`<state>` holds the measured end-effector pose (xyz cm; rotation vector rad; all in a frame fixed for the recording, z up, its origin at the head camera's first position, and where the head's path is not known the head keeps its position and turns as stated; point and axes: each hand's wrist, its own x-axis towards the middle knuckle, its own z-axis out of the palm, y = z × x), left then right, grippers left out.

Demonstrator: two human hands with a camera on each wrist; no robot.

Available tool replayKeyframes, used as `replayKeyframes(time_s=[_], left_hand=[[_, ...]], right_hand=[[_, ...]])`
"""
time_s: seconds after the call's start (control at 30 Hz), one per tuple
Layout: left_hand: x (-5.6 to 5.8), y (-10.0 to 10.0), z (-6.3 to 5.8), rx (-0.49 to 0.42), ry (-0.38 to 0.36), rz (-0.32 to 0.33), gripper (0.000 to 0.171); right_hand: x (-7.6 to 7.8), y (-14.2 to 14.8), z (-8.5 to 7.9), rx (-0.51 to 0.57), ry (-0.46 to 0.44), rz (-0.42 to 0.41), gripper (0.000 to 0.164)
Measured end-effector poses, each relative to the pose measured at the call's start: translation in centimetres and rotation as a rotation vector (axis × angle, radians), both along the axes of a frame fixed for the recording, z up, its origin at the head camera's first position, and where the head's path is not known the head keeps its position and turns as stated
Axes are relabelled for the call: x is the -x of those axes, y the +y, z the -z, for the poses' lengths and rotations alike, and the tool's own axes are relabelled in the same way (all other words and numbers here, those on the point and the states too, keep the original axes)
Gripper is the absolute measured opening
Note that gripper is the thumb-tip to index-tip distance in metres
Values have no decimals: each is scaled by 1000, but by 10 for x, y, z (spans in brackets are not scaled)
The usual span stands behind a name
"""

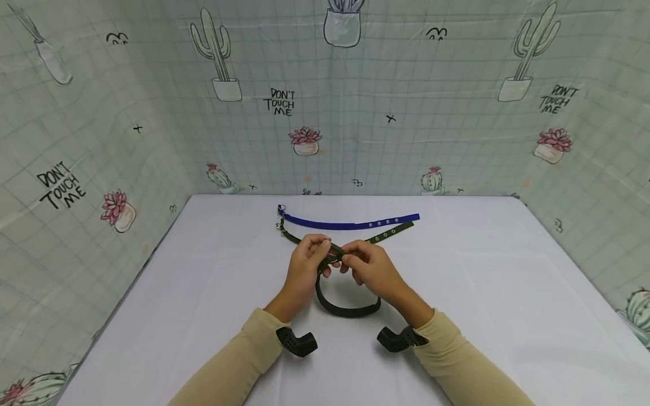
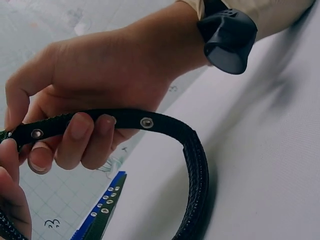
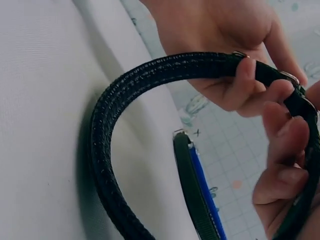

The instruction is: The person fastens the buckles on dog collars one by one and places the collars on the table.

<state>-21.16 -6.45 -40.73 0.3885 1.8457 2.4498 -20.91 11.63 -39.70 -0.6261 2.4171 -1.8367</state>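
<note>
A dark green collar [image 1: 349, 312] with metal-rimmed holes is bent into a loop, its lower curve hanging near the white table. My left hand [image 1: 304, 264] grips its buckle end; metal fittings show there in the right wrist view, beside the left fingers [image 3: 245, 75]. Opposite it, my right hand [image 1: 377, 269] pinches the holed end, and in the left wrist view its fingers [image 2: 80, 130] curl round the strap. Both ends meet between the hands, and fingers partly hide the buckle. Whether the strap passes through it I cannot tell.
Behind the hands lie a blue collar [image 1: 330, 225] and another green collar [image 1: 393, 232], stretched side by side with buckles at the left and holed ends at the right. A cactus-print cloth [image 1: 355, 152] stands along the back and sides of the white table [image 1: 487, 282].
</note>
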Motion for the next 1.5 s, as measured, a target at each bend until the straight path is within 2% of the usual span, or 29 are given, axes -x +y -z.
replayKeyframes(time_s=[0.13, 0.33, 0.67, 0.87, 1.1, 1.2, 1.3, 1.5], left_hand=[[3, -2, 0, 6, 22, 0, 30], [2, -3, 3, -27, 64, -4, 32], [3, -3, 4, -57, 114, -13, 36], [3, -2, 4, -37, 139, 15, 40], [5, -5, 4, -13, 128, 80, 41], [7, -6, 5, 20, 101, 121, 36], [6, -6, 5, 93, 80, 146, 34], [2, -1, 3, 251, 101, 116, 39]], right_hand=[[0, 3, -2, -1, -21, -11, 19], [1, 5, -2, 8, 4, -17, 15], [1, 5, 2, 96, 49, 8, 15], [0, 4, 2, 97, 114, 60, 13], [-1, 1, 0, 105, 188, 180, 16], [0, 1, 0, 125, 212, 225, 16], [-1, 1, 1, 151, 202, 246, 17], [-3, 0, 1, 211, 168, 257, 19]])
